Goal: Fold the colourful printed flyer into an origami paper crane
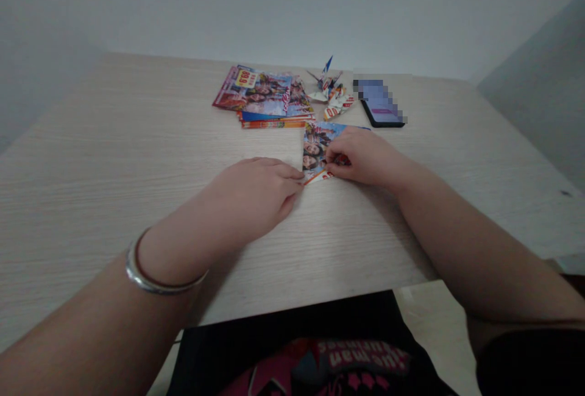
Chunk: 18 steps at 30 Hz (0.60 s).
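A small sheet of colourful printed paper (315, 140) lies on the table between my hands. Its near edge is folded up in a slant, showing a white and orange strip. My left hand (260, 195), with a silver bangle on the wrist, has its fingers drawn together on the sheet's near left corner. Curled over the sheet's right half, my right hand (368, 158) presses thumb and fingertips together at the folded edge. It hides much of that side of the paper.
Beyond the sheet lies a stack of printed leaflets (265, 94). To its right stand folded paper cranes (336, 97), made of similar print. A phone (384, 106) lies at the back right of the pale wooden table (114, 140), before a wall.
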### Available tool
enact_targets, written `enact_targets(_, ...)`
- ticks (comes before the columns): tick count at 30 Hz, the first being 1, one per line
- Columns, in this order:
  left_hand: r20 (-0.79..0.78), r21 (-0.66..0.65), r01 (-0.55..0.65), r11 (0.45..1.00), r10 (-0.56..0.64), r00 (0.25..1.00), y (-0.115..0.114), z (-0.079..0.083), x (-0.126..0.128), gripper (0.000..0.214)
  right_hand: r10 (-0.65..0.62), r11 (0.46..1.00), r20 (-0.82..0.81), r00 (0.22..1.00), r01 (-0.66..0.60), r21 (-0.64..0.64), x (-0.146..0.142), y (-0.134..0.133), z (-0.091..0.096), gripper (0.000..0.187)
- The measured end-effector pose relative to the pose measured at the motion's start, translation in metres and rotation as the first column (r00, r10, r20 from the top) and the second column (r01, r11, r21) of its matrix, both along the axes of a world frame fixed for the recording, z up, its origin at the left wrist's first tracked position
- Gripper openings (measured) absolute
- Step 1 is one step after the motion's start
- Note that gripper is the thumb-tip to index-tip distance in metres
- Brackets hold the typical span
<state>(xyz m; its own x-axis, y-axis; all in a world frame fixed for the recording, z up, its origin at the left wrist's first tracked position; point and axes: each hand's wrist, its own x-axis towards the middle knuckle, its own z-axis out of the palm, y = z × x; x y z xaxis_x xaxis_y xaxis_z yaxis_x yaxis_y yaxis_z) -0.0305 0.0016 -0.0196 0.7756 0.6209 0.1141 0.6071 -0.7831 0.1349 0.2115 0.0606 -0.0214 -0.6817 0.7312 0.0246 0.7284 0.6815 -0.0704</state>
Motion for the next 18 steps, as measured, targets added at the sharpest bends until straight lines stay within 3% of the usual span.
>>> enact_targets(5,-0.043,-0.003,-0.069,0.998,0.068,0.997,0.004,0.006,0.002,0.036,0.008,1.000,-0.016,1.000,-0.008,0.015,0.002,-0.003,0.000,0.021)
enact_targets(11,-0.012,-0.062,0.046,0.997,-0.047,0.999,0.002,-0.004,0.006,0.043,0.046,0.998,-0.024,0.999,-0.045,0.043,0.001,-0.002,-0.001,0.018)
enact_targets(15,-0.043,-0.048,0.003,0.999,-0.005,0.999,0.002,-0.010,0.006,0.050,0.098,0.984,-0.116,0.988,-0.079,0.158,0.001,0.003,-0.008,0.019)
enact_targets(18,-0.042,-0.026,-0.025,0.999,0.024,0.999,0.004,-0.008,0.005,0.053,0.116,0.982,-0.194,0.974,-0.082,0.172,0.004,0.008,-0.014,0.016)
